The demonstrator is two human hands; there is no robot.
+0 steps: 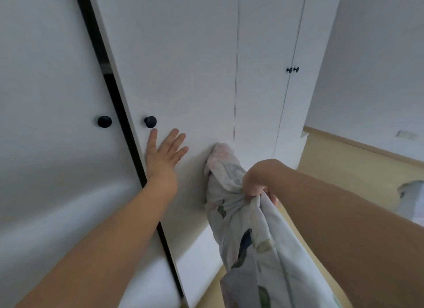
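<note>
A person faces a white wardrobe door, a dark gap along its edge. The left hand lies flat on it just below the black knob, grip open. The right hand grips a bunched floral cloth beside the door. The door is probably being worked; next, the left hand likely needs to take the knob.

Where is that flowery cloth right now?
In the head view the flowery cloth hangs right of centre, bunched in the right hand, its top end at the white wardrobe door, beside the left hand.
</note>
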